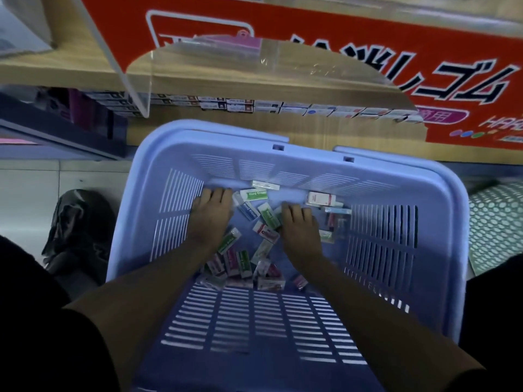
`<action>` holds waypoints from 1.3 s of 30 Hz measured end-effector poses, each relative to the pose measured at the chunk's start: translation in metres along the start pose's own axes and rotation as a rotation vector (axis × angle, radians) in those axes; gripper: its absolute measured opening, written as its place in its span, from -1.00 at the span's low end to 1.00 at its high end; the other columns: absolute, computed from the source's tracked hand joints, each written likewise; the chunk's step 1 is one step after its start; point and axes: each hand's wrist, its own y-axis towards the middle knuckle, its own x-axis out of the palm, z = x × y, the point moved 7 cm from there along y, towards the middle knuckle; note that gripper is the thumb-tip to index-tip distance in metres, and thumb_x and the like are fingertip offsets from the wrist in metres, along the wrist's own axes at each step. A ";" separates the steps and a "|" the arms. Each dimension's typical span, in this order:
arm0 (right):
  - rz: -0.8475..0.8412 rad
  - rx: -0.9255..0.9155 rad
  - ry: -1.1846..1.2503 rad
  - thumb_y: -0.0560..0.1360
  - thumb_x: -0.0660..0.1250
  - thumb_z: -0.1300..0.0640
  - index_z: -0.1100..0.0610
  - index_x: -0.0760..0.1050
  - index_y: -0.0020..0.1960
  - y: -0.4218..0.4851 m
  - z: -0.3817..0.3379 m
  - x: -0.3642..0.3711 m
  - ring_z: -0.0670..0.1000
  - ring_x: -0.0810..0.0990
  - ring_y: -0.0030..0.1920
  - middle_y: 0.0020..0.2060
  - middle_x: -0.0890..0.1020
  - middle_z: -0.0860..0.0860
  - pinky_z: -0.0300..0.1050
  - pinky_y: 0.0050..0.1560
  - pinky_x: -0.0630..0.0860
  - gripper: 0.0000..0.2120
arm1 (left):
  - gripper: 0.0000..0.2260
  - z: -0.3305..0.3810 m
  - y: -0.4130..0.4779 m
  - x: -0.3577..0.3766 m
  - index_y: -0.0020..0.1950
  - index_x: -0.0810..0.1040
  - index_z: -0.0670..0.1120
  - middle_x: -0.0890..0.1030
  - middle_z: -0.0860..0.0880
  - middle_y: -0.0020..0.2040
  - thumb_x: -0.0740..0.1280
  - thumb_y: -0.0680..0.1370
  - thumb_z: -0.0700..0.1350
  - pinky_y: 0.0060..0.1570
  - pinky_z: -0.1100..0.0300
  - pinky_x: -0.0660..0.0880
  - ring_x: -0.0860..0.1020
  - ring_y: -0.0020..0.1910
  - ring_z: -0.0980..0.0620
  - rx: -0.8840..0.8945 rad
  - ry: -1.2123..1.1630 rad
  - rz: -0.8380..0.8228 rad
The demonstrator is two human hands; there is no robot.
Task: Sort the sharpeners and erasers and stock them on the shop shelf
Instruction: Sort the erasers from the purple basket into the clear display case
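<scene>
A pale blue plastic basket [441, 193] fills the middle of the view, below the shelf. Several boxed erasers with green, blue, red and pink labels [254, 195] lie loose on its floor. My left hand [212, 213] is down at the far left of the basket floor with its fingers bent under; what they hold is hidden. My right hand [300, 226] is beside it, fingers curled over the end of a green-labelled eraser [267, 216]. A few clear-packed small items [336, 219] lie to the right of that hand.
A wooden shop shelf [70, 72] runs across the top with a clear acrylic divider [135, 89], a row of stocked eraser boxes [240, 104] and a red sign [424, 66]. A dark bag [76, 230] sits on the floor at left, a perforated basket [495, 230] at right.
</scene>
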 end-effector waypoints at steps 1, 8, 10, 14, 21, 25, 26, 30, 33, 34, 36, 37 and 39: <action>0.000 -0.003 -0.018 0.16 0.57 0.20 0.20 0.48 0.11 -0.003 0.000 0.002 0.15 0.56 -0.16 -0.10 0.58 0.11 -0.08 -0.21 0.49 -0.44 | -0.58 0.000 -0.001 0.002 -0.04 0.57 -0.20 0.59 -0.15 -0.16 0.60 0.19 -0.15 -0.25 0.10 0.46 0.56 -0.17 -0.17 -0.006 0.016 -0.012; -0.078 0.027 -0.008 0.08 0.64 0.08 0.21 0.56 0.07 0.007 0.005 0.005 0.27 0.59 -0.07 -0.04 0.60 0.20 0.02 -0.23 0.57 -0.40 | -0.71 0.002 0.008 0.008 -0.07 0.52 -0.28 0.55 -0.27 -0.14 0.52 0.30 -0.28 -0.14 -0.03 0.47 0.54 -0.13 -0.26 0.019 -0.081 -0.110; -0.101 0.076 0.098 0.12 0.62 0.16 0.22 0.55 0.05 0.007 0.003 0.007 0.27 0.55 -0.13 -0.07 0.57 0.20 0.00 -0.25 0.52 -0.46 | -0.79 0.002 0.007 0.007 0.03 0.49 -0.29 0.54 -0.27 -0.04 0.41 0.44 -0.27 -0.07 -0.05 0.41 0.52 -0.01 -0.26 -0.005 -0.148 -0.133; -0.129 0.173 0.352 0.38 0.43 0.06 0.20 0.52 0.08 0.010 0.010 0.007 0.29 0.41 0.10 0.05 0.51 0.21 -0.03 0.03 0.18 -0.66 | -0.79 0.008 0.002 0.002 -0.07 0.50 -0.34 0.55 -0.29 -0.22 0.46 0.38 -0.32 -0.31 0.02 0.45 0.56 -0.22 -0.27 0.059 -0.251 -0.118; -0.092 0.143 0.539 0.48 0.39 0.07 0.16 0.54 0.23 -0.007 0.010 -0.064 0.21 0.34 0.19 0.15 0.43 0.17 -0.07 0.22 0.27 -0.65 | -0.64 0.022 -0.014 -0.033 0.18 0.32 -0.23 0.55 -0.24 -0.06 0.24 0.58 0.03 -0.18 -0.05 0.45 0.56 -0.08 -0.25 -0.108 -0.458 -0.203; -0.040 0.114 0.595 0.48 0.39 0.12 0.15 0.53 0.24 -0.032 -0.001 -0.113 0.17 0.32 0.22 0.16 0.43 0.16 -0.23 0.18 0.21 -0.66 | -0.70 0.029 -0.035 -0.062 -0.11 0.29 -0.05 0.48 -0.07 -0.24 0.33 0.51 0.11 -0.23 0.07 0.43 0.50 -0.25 -0.02 -0.289 -0.900 -0.192; 0.002 0.103 0.629 0.46 0.41 0.14 0.16 0.55 0.21 -0.039 -0.003 -0.125 0.16 0.33 0.20 0.13 0.44 0.16 -0.29 0.14 0.20 -0.67 | -0.67 0.033 -0.042 -0.070 -0.08 0.35 -0.02 0.50 -0.01 -0.17 0.35 0.47 0.19 -0.16 0.12 0.47 0.50 -0.19 0.07 -0.339 -1.027 -0.202; 0.200 0.017 0.782 0.39 0.45 0.19 0.16 0.60 0.13 -0.068 -0.017 -0.180 -0.09 0.28 0.07 -0.02 0.43 0.06 -0.57 0.09 0.12 -0.69 | -0.54 0.049 -0.067 -0.114 0.17 0.51 -0.12 0.65 -0.05 0.05 0.49 0.39 0.08 0.05 0.02 0.56 0.61 0.04 -0.03 -0.420 -1.428 -0.139; 0.264 -0.065 0.802 0.38 0.40 0.09 0.16 0.60 0.13 -0.088 -0.026 -0.210 -0.19 0.26 0.02 -0.02 0.42 0.03 -0.56 0.12 0.14 -0.66 | -0.72 0.062 -0.087 -0.137 0.12 0.55 -0.14 0.67 -0.03 -0.09 0.46 0.45 -0.14 -0.18 0.14 0.57 0.63 -0.13 0.00 -0.428 -1.654 -0.205; 0.277 -0.083 0.777 0.37 0.40 0.08 0.17 0.59 0.13 -0.094 -0.029 -0.217 -0.16 0.26 0.02 -0.01 0.44 0.05 -0.53 0.11 0.16 -0.64 | -0.78 0.065 -0.094 -0.147 0.09 0.56 -0.14 0.67 -0.03 -0.15 0.44 0.46 -0.18 -0.22 0.19 0.57 0.62 -0.18 0.02 -0.409 -1.681 -0.223; 0.282 -0.095 0.679 0.38 0.43 0.07 0.20 0.54 0.19 -0.104 -0.033 -0.227 -0.03 0.30 0.06 0.02 0.48 0.13 -0.41 0.05 0.17 -0.58 | -0.82 0.066 -0.107 -0.162 0.05 0.57 -0.14 0.66 -0.05 -0.18 0.42 0.47 -0.23 -0.26 0.20 0.57 0.61 -0.22 0.02 -0.394 -1.658 -0.212; 0.259 -0.081 0.617 0.40 0.45 0.08 0.21 0.49 0.25 -0.107 -0.035 -0.230 0.06 0.33 0.08 0.05 0.48 0.15 -0.36 0.03 0.16 -0.54 | -0.81 0.064 -0.111 -0.170 0.06 0.56 -0.15 0.65 -0.07 -0.16 0.43 0.46 -0.23 -0.23 0.18 0.58 0.61 -0.20 0.00 -0.393 -1.617 -0.181; 0.193 -0.023 0.541 0.45 0.43 0.08 0.18 0.37 0.35 -0.112 -0.033 -0.234 0.13 0.32 0.14 0.14 0.44 0.13 -0.26 0.05 0.16 -0.47 | -0.77 0.053 -0.120 -0.186 0.08 0.55 -0.15 0.64 -0.08 -0.13 0.45 0.45 -0.19 -0.15 0.10 0.55 0.60 -0.14 -0.03 -0.423 -1.556 -0.100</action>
